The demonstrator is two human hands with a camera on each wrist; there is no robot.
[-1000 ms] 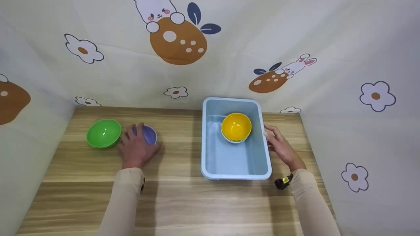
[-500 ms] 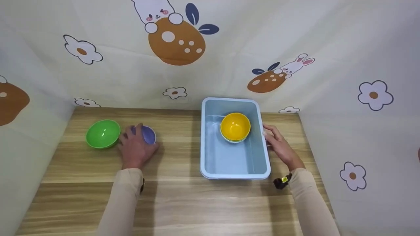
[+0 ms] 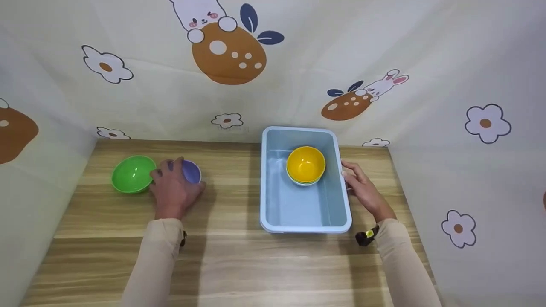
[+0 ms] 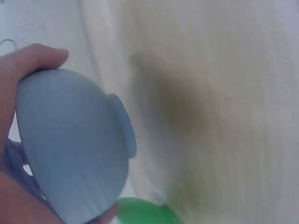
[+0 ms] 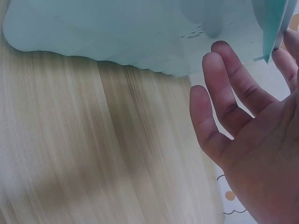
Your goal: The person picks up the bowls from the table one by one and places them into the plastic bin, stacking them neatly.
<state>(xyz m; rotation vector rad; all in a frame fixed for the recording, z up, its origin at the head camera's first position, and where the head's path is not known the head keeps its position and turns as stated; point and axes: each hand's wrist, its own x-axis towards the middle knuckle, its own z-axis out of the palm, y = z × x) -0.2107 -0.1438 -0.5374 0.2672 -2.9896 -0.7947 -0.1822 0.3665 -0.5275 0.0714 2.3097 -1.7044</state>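
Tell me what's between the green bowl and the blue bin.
In the head view, the left hand, holding the purple bowl, is between the green bowl and the blue bin; beyond it, bare tabletop reaches the bin.

The wooden table (image 3: 239,264) is carrying a green bowl (image 3: 134,174) at ten o'clock and a blue basin (image 3: 296,209) at two.

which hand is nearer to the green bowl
Left. The left hand is close beside the green bowl, gripping the purple bowl; the right hand is farther off, at the blue bin's right side.
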